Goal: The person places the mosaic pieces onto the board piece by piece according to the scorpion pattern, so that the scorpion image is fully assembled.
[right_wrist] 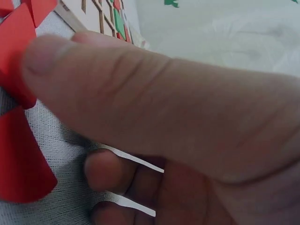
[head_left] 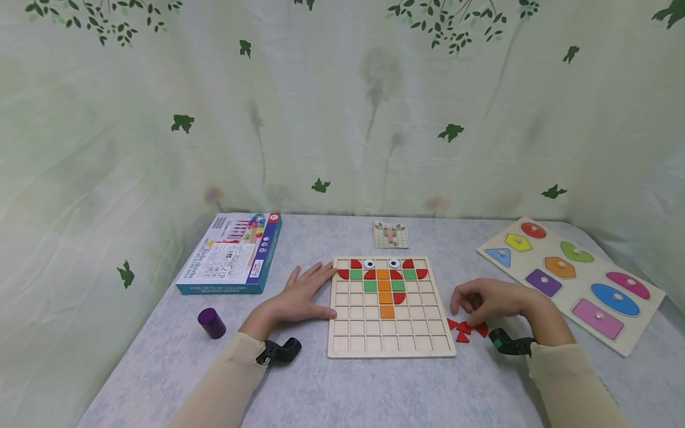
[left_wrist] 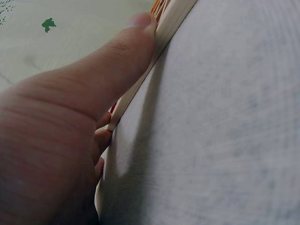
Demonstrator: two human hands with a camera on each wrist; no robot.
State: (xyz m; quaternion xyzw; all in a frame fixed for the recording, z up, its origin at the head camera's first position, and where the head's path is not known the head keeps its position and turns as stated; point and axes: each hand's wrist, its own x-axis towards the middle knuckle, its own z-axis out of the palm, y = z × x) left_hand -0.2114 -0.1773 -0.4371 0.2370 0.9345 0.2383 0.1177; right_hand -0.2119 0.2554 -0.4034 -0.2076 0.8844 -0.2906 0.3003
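A wooden grid board (head_left: 353,345) lies flat on the table, its upper cells filled with orange and green squares, red rounded pieces and two eye pieces. At its left edge rests my left hand (head_left: 305,300), fingers spread and straight; in the left wrist view the thumb (left_wrist: 117,61) lies along the board's side (left_wrist: 176,23). Beside the board's right edge my right hand (head_left: 495,298) hovers low over several loose red wedge pieces (head_left: 463,337). A gap shows between its thumb and bent index finger. In the right wrist view the thumb (right_wrist: 108,89) overlaps a red wedge (right_wrist: 16,56).
A small pattern card (head_left: 390,235) lies behind the board. To the left are a boxed set (head_left: 230,255) and a purple cylinder (head_left: 211,323). On the right, a shape puzzle board (head_left: 583,279) reaches close behind my right wrist. A leaf-printed curtain (head_left: 342,119) hangs behind the table.
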